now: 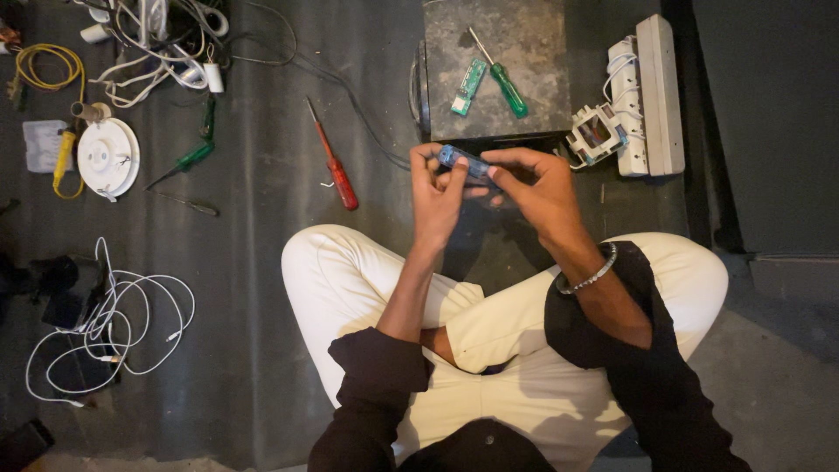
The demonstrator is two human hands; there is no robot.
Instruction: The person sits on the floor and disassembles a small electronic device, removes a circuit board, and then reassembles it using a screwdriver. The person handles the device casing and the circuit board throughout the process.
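- Head view: left hand [434, 194] and right hand [533, 185] both pinch a small blue module [463, 162], raised off the floor for inspection.
- Green screwdriver [500, 73] lies within reach on the grey block [524, 39].

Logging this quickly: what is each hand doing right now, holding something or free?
Left hand: closed on one end of the small blue part.
Right hand: closed on the other end of the same blue part.
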